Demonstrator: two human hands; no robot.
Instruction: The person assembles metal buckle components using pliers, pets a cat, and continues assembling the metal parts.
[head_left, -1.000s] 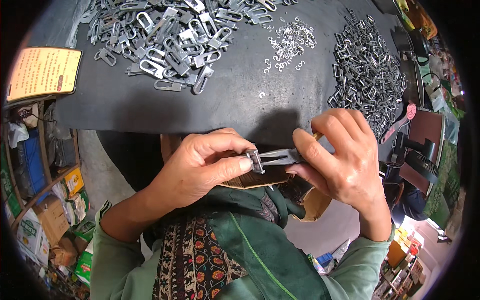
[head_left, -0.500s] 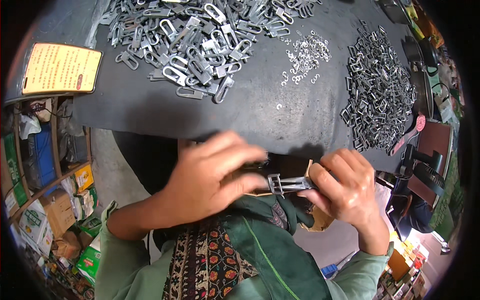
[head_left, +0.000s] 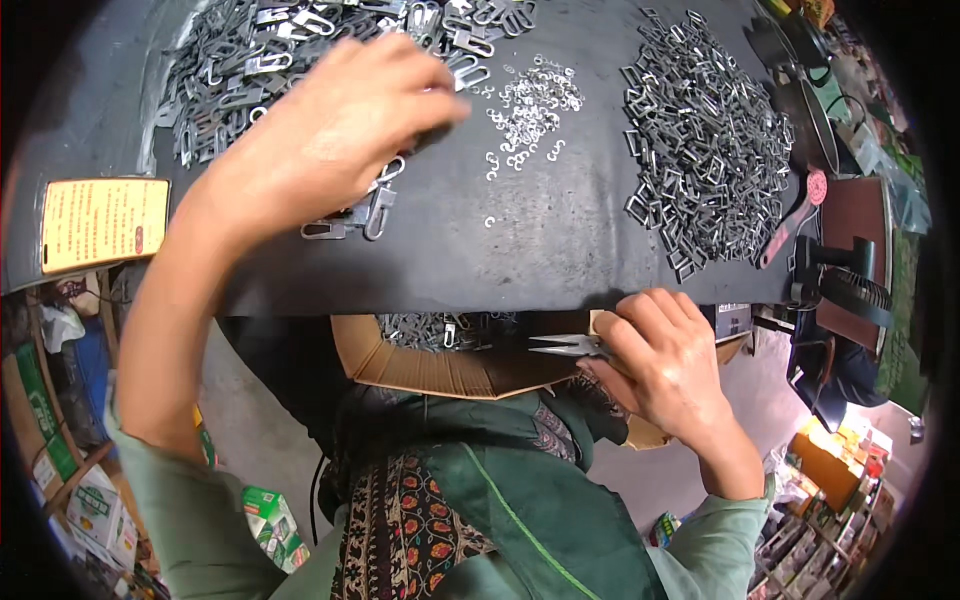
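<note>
Left hand point(head_left: 365, 110): one, blurred, extended across the near part of a heap of grey metal loop pieces point(head_left: 270, 62); fingers bent, though whether they pinch a piece or touch the heap cannot be told. Right hand point(head_left: 655, 365): one, fingers closed around a pair of needle-nose pliers point(head_left: 570, 345), points toward the left, jaws slightly parted, nothing between them. Cardboard box point(head_left: 420, 368): open-topped, below the near edge of the counter point(head_left: 560, 240), close to the pliers, with metal parts point(head_left: 430, 328) inside. Small C-shaped clips point(head_left: 535, 105): loose cluster on the counter, right of the loop pieces; a single clip point(head_left: 489, 221) apart on the near side. Rectangular metal frames point(head_left: 710, 150): large heap on the counter's right side. Yellow printed sheet point(head_left: 105, 222): far left. Pink implement point(head_left: 795, 215): round head, beside the frames. Black fan point(head_left: 855, 290): small, at right.
</note>
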